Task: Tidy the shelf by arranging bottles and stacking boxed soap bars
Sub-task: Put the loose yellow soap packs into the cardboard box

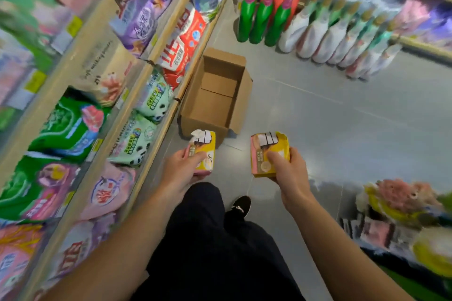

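My left hand (182, 172) grips a yellow and pink soap box (204, 148) above the grey floor, close to the left shelf edge. A second yellow and pink soap box (265, 151) is gripped by my right hand (287, 168), thumb across its front. Both boxes are held upright at about the same height, a short gap between them. Green bottles with red caps (259, 22) stand on the floor at the back, with a row of white bottles (325, 39) beside them running to the right.
An open, empty cardboard carton (217, 98) sits on the floor just beyond my hands. Shelves (156, 115) packed with detergent bags line the left. More blurred packs (403, 203) fill the right. My legs and a black shoe (241, 205) are below.
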The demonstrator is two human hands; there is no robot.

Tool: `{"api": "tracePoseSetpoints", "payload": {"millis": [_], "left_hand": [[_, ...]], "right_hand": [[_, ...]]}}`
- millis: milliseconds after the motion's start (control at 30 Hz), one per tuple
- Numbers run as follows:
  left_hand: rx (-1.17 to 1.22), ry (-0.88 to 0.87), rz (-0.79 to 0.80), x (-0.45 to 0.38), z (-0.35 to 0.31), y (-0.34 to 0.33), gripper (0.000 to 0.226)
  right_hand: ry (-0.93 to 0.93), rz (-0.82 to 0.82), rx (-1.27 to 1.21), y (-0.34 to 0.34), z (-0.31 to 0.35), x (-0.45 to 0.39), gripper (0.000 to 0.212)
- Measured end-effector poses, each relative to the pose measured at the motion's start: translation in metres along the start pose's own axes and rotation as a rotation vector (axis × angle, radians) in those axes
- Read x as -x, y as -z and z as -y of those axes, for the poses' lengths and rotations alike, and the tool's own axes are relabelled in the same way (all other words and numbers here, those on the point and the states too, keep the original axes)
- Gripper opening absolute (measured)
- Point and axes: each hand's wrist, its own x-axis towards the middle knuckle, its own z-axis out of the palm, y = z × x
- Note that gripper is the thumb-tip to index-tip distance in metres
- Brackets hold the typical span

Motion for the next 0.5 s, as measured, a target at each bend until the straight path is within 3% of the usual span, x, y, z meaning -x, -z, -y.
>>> {"api": "tracePoseSetpoints", "payload": {"millis": [267, 500], "left_hand": [[0.173, 0.09, -0.134, -0.163, -0.072, -0.073, 0.013], [0.324, 0.223, -0.243, -0.322, -0.084, -0.125, 0.028]], "right_hand": [[0.047, 0.102, 0.283, -0.056, 0.097, -0.199, 0.021], [0.161, 0.24, 0.578, -0.129, 0.115, -0.394, 0.02]]}}
